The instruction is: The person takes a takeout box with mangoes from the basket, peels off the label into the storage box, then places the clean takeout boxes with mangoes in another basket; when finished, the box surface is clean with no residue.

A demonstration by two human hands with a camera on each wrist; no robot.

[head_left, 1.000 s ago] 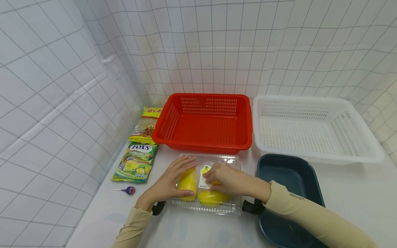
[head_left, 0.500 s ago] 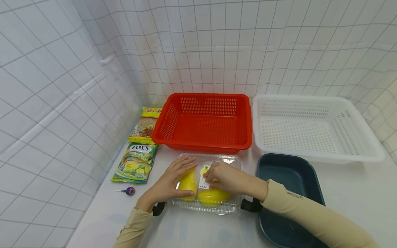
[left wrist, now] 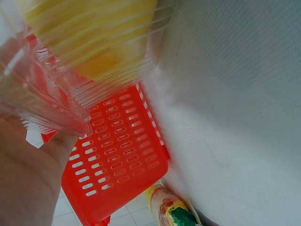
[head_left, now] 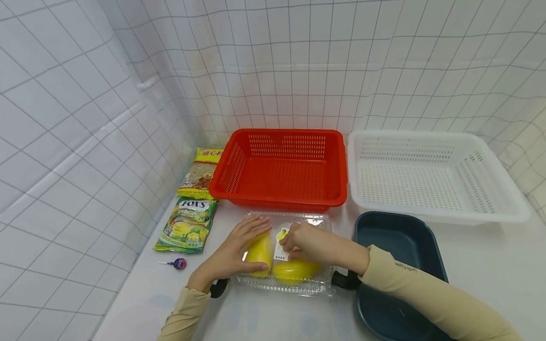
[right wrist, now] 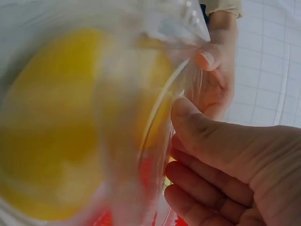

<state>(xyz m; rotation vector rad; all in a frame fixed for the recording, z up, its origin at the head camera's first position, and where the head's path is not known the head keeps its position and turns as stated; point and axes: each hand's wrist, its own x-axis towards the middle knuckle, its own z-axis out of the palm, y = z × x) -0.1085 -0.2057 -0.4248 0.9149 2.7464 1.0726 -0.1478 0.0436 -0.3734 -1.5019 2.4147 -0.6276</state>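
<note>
A clear plastic clamshell box lies closed on the table, with two smooth yellow fruit-like items inside: one item upright at the left, the other lying across at the right. On its lid sits a white label with a yellow fruit picture. My left hand rests on the lid's left side, fingers spread and nearly straight. My right hand is curled over the label, thumb and forefinger pinching at its right edge; the fingertips are partly hidden. In the right wrist view the thumb presses close to the lid.
Behind the box stands a red basket, with a white basket to its right. A dark blue tub sits under my right forearm. At left lie a FOX'S candy bag, a yellow food packet and a lollipop.
Both hands stay almost in place on the box. My right hand has shifted very slightly at the label; the box and surrounding things look unmoved.
</note>
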